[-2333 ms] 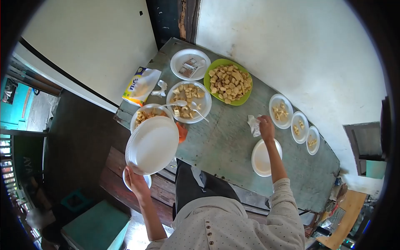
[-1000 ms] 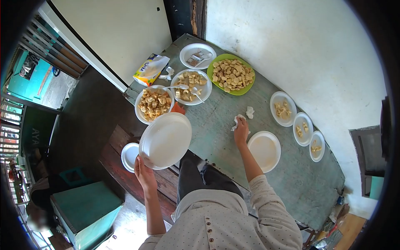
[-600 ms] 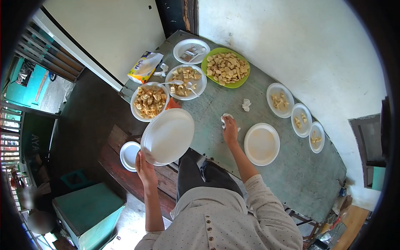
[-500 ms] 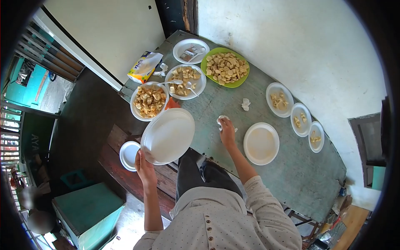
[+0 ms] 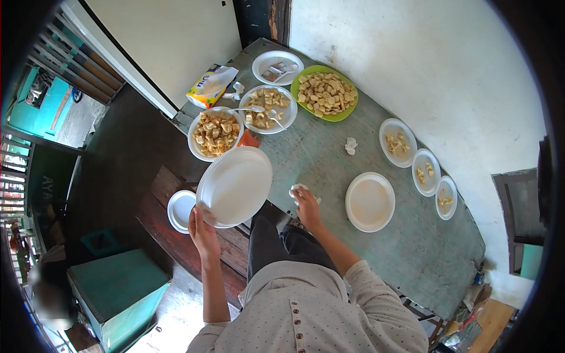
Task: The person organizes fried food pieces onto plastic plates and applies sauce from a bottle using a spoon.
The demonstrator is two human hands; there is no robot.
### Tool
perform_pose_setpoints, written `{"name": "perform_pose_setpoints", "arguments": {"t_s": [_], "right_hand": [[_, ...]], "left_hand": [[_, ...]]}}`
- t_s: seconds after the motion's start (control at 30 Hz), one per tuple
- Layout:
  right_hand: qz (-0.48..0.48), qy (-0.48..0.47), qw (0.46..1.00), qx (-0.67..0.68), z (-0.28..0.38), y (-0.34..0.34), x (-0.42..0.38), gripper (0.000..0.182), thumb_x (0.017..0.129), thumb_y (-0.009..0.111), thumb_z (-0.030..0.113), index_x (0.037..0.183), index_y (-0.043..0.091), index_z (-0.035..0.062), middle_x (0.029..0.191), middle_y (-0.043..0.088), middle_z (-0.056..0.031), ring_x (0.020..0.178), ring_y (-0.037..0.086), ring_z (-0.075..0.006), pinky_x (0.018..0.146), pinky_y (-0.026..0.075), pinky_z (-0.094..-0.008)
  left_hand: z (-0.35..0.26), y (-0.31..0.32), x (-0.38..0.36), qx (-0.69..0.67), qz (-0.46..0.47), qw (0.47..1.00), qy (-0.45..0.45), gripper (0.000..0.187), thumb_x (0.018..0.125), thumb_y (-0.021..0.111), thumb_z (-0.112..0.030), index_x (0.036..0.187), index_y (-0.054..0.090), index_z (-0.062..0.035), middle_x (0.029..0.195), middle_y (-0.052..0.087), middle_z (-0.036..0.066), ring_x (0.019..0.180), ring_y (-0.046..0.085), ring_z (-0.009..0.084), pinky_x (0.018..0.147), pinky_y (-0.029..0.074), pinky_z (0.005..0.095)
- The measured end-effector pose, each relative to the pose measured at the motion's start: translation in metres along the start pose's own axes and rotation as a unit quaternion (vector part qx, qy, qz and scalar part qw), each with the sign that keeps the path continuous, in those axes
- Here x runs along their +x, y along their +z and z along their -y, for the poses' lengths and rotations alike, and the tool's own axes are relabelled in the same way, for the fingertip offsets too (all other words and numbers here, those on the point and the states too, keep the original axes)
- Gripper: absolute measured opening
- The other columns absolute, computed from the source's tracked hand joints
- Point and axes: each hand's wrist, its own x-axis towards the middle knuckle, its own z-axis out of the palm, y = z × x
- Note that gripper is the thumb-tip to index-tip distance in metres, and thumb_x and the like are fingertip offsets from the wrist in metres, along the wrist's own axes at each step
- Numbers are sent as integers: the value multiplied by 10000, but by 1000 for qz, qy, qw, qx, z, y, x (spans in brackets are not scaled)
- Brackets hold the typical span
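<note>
The left hand [image 5: 203,234] grips the lower rim of a deep white foam plate [image 5: 234,188], its fingers closed on the edge and the plate tilted up above the reddish-brown wooden bench [image 5: 170,226]. The right hand [image 5: 306,209] has its fingers gathered on a crumpled white tissue [image 5: 298,191] over the near edge of the grey-green table [image 5: 318,156]; how hard it presses cannot be told. A flat round white plate [image 5: 369,202] lies on the table to the right of that hand, and a small white paper wad [image 5: 351,146] lies beyond it. Farther back are a lime-green plate [image 5: 296,101] heaped with pale beige chunks [image 5: 326,94], a white plate with two white plastic spoons [image 5: 241,122], and a white bowl of golden-brown pieces [image 5: 216,134], while three small oval-looking white plates [image 5: 382,147] line the wall side
</note>
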Motion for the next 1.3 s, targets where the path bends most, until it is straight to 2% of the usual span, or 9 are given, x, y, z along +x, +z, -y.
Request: {"name": "perform_pose_setpoints", "arguments": {"t_s": [0.17,0.3,0.37,0.43,0.53,0.73,0.93,1.17,1.3], "right_hand": [[-21,-19,998,57,3,3,-8,312,613,557,-79,883,641,54,884,600,-93,878,557,-282,751,457,-355],[-17,279,933,224,-18,-34,33,128,657,593,-35,723,672,42,655,629,-64,600,608,-183,545,452,-275],[-76,303,924,220,-50,-51,64,168,642,593,-33,774,667,38,711,645,-62,636,606,-139,552,451,-272],[-178,194,956,130,-87,-51,82,207,652,564,-56,811,660,35,751,643,-93,661,615,-190,578,458,-277],[-204,132,969,39,-110,-44,98,244,638,539,-89,818,653,30,788,633,-122,709,613,-253,648,472,-303],[-124,81,989,-26,-53,1,71,304,607,539,-91,857,637,50,910,615,-127,885,566,-291,832,428,-368],[-25,-1,1000,7,17,21,15,359,590,542,-105,899,622,60,934,607,-101,912,540,-273,797,434,-372],[4,35,987,159,28,23,-21,321,629,522,-110,852,649,82,858,627,-100,837,576,-268,741,459,-356],[-116,214,952,187,3,-26,-1,262,659,535,-95,843,656,47,815,634,-108,753,597,-271,660,464,-344]], "left_hand": [[-12,-10,2,5,-17,999,34,283,890,501,-258,1022,553,-14,1016,569,53,973,526,140,852,422,285],[-20,-26,2,-10,-39,998,55,295,887,506,-251,1046,543,-5,1044,563,67,973,534,152,851,429,290],[-22,-35,4,-11,-41,997,68,299,885,509,-248,1054,540,-4,1052,561,71,973,537,155,851,431,291],[-24,-43,3,-8,-76,994,74,301,884,512,-247,1057,536,-2,1055,558,76,981,531,160,858,427,294],[-29,-52,2,-3,-82,993,81,294,883,514,-245,1044,537,0,1050,553,80,989,524,163,867,421,298],[-31,-63,3,7,-131,988,77,301,884,512,-255,1040,523,2,1049,540,80,998,512,166,875,413,297],[-30,-51,9,14,-116,991,71,324,882,514,-269,1054,515,5,1065,528,87,1013,502,172,877,410,300],[-35,-46,11,19,-124,990,70,325,882,513,-274,1058,515,0,1069,526,86,1023,495,174,884,400,309],[-38,-57,8,20,-113,990,81,319,883,514,-278,1046,516,-4,1049,527,80,1010,494,168,874,397,305]]}}
